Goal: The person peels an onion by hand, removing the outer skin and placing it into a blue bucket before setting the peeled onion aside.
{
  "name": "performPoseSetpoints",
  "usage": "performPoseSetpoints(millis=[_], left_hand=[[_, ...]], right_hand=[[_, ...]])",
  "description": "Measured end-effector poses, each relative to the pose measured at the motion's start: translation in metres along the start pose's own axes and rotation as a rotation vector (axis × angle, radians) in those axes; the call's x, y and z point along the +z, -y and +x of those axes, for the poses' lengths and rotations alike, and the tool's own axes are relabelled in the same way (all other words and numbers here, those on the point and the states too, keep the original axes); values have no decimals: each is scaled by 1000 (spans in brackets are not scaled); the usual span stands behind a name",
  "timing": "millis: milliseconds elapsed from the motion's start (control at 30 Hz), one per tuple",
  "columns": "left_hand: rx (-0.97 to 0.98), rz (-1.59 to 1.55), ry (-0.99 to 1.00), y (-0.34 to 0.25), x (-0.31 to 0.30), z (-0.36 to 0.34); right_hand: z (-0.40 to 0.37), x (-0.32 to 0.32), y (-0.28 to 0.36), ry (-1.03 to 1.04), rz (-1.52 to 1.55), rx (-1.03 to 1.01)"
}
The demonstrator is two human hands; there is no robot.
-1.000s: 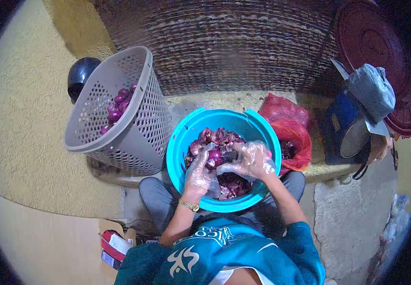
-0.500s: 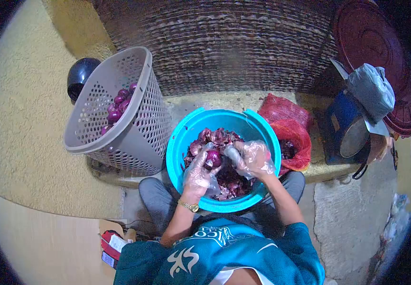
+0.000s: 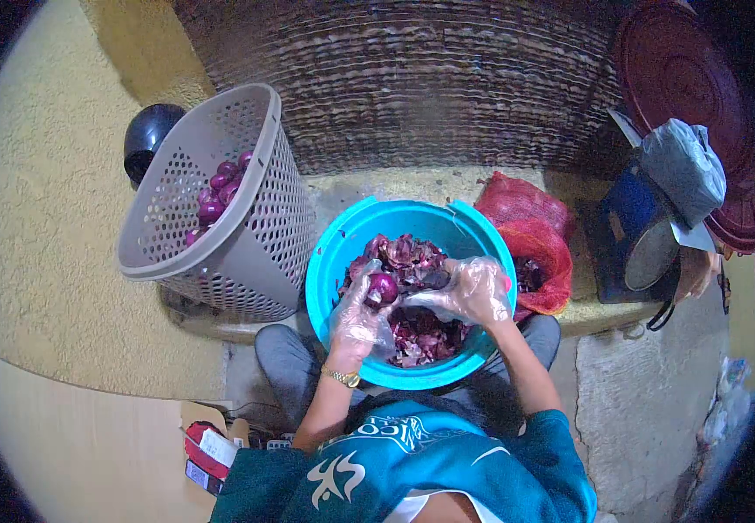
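In the head view, my left hand, in a clear plastic glove, is closed around a purple-red onion above a turquoise tub. My right hand, gloved the same way, is closed on a small knife. Its dark blade points toward the onion, and a pink bit of handle shows at the far side of the hand. The right thumb stretches toward the onion. Below both hands, dry onion skins lie in the tub.
To the left stands a tall grey perforated basket with several purple onions inside. Right of the tub are red mesh sacks, one with its mouth open. Farther right are a blue container and a grey plastic-wrapped bundle.
My left hand has shifted slightly left with the onion, whose visible side has turned. My right hand has turned, and its thumb now reaches out toward the onion.
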State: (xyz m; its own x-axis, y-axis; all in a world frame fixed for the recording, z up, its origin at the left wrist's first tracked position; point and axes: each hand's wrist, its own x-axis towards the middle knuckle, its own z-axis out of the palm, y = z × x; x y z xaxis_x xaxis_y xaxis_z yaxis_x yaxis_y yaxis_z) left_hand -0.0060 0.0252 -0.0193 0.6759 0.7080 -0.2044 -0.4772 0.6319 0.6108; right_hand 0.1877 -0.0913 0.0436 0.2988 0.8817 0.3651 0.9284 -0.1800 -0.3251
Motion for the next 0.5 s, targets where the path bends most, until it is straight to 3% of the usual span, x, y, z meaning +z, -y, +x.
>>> performPoseSetpoints(millis=[200,267,300,500], left_hand=[[-68,5,27,-1,10,-3],[-88,-4,15,-1,14,-7],[-110,-13,5,-1,15,-8],[-64,20,114,1,22,-10]], right_hand=[[0,8,6,-112,161,-60],[-1,34,-6,-326,141,-282],[6,9,14,-81,182,-104],[11,8,22,-73,179,-126]])
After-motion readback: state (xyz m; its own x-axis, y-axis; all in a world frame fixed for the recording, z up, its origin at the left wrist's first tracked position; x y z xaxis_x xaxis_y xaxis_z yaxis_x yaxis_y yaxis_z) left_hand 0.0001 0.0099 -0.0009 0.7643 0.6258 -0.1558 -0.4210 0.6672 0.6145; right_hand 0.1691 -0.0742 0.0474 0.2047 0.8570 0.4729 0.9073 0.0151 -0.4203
